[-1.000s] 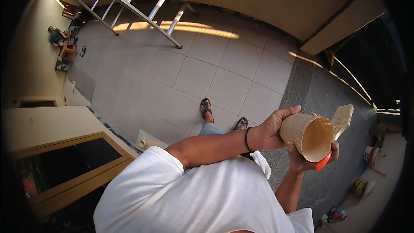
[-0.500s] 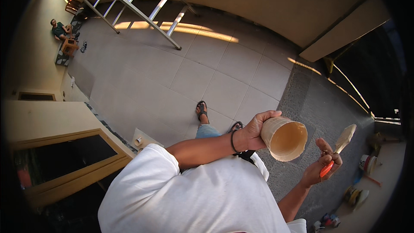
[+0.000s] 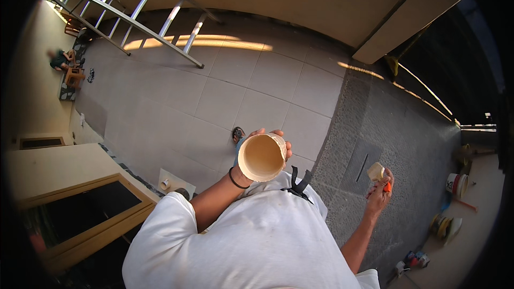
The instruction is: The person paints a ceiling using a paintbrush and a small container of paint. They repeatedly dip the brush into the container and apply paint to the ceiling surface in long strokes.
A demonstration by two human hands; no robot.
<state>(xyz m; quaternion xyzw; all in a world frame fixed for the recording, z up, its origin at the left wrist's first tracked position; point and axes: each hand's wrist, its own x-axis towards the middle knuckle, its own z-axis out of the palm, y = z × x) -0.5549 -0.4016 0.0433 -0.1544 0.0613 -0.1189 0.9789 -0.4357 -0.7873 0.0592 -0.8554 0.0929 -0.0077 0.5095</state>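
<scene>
A cream-smeared paint cup (image 3: 245, 158) is held in front of my chest by my left hand (image 3: 288, 147), its fingers wrapped round the far and right side. The cup's round mouth faces up, and its inside is coated pale cream. Out to the right, my right hand (image 3: 381, 191) grips a paintbrush (image 3: 376, 171) by its orange handle, fingers closed. The cream-covered bristles point up and left, well apart from the cup. Part of the handle is hidden by the fingers.
A metal ladder (image 3: 155, 35) stands at the far left. A person (image 3: 61, 60) sits beyond it near a wooden stool (image 3: 74, 77). Several buckets and cans, including a white bucket (image 3: 454, 183), line the right wall. A framed dark window (image 3: 91, 214) is at near left.
My left hand has brought the cup leftward, toward my chest. My right hand has moved left and slightly up with the paintbrush, whose bristles have swung to the left. The view has shifted.
</scene>
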